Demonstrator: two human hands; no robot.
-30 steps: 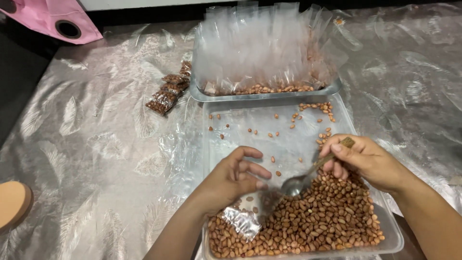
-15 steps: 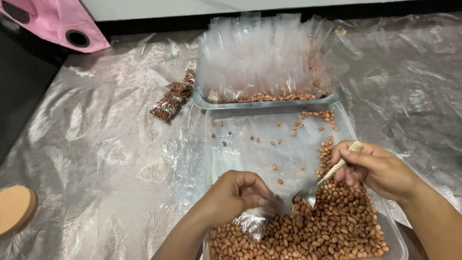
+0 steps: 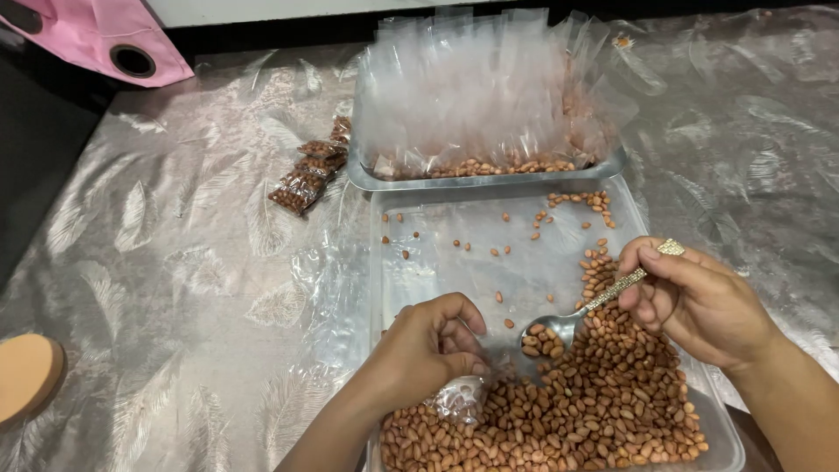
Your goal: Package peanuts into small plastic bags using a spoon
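My left hand (image 3: 426,345) pinches a small clear plastic bag (image 3: 461,398) over the near part of a clear tray (image 3: 428,218) heaped with brown peanuts (image 3: 594,393). A metal spoon (image 3: 559,325) with a patterned handle is gripped in my right hand (image 3: 695,301). Its bowl carries several peanuts and hovers just right of my left hand's fingers, close to the bag's mouth. Loose peanuts lie scattered over the tray's far half.
Behind the tray stands a metal tray (image 3: 489,179) packed with upright clear bags holding peanuts. Small filled peanut packets (image 3: 306,175) lie to its left on the shiny patterned table cover (image 3: 175,262). A pink bag (image 3: 96,39) sits far left, a tan round object (image 3: 26,376) near left.
The spoon dipped into the peanut heap and came up loaded, now level beside my left hand. My left hand closed more tightly on the small bag.
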